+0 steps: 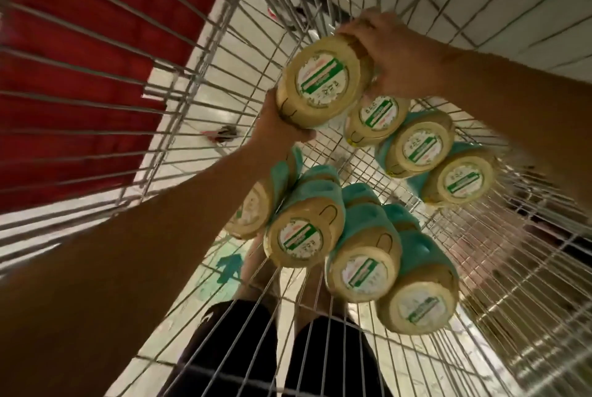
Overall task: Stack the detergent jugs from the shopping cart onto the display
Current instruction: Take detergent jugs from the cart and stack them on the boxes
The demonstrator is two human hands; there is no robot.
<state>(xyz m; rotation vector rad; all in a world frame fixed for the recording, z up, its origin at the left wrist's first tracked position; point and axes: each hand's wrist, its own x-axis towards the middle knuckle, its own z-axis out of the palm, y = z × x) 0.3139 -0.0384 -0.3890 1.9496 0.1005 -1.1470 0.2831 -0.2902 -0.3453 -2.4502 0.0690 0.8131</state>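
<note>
**Finding.** One detergent jug (320, 82) is held over the far half of the shopping cart (179, 82), nearer its left wall. It appears to be lifted off the wire floor, with its gold cap end towards the camera.

**Left grip** (282, 127): curled under the lower edge of the jug, thumb along its side.

**Right grip** (394, 54): fingers wrapped over the far side of the jug. Neither grip is slack or empty.

**Other stock.** The other jugs (416, 146) lie on the cart floor in two rows, one along the right wall and one towards the near end.

**Assessment.** The step in hand is judged to be the lift-out.

**Recommendations.**
- Bear the weight on the lower grip and use the upper one only to steady.
- Raise the jug straight up until its base clears the cart's top rim before swinging sideways.
- Avoid the jug lying just below the right wrist.

**Display.** It cannot be identified. A red panel (80, 76) stands outside the left wall, but whether it belongs to the display cannot be told.
</note>
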